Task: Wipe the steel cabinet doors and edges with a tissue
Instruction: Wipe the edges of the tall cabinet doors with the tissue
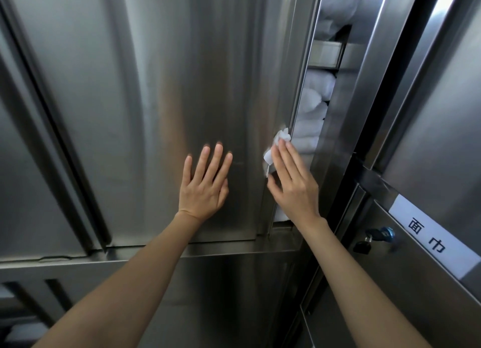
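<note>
A brushed steel cabinet door (161,87) fills the middle and left of the frame. The left hand (205,183) lies flat against it just below centre, fingers straight and slightly spread, holding nothing. Right of it, the right hand (292,181) presses a crumpled white tissue (277,146) against the door's vertical right edge with straight fingers; most of the tissue is hidden under the fingers and palm, with only its upper tuft and a strip by the thumb side showing. Through the narrow gap beside that edge, in the upper right, stacked white rolled towels (313,100) appear, blurred and partly cut off by the door frame. At the lower right, a white paper label with black characters (432,241) sits on a neighbouring steel door, beside a blue-topped lock with a dark padlock (377,237), indistinct.
</note>
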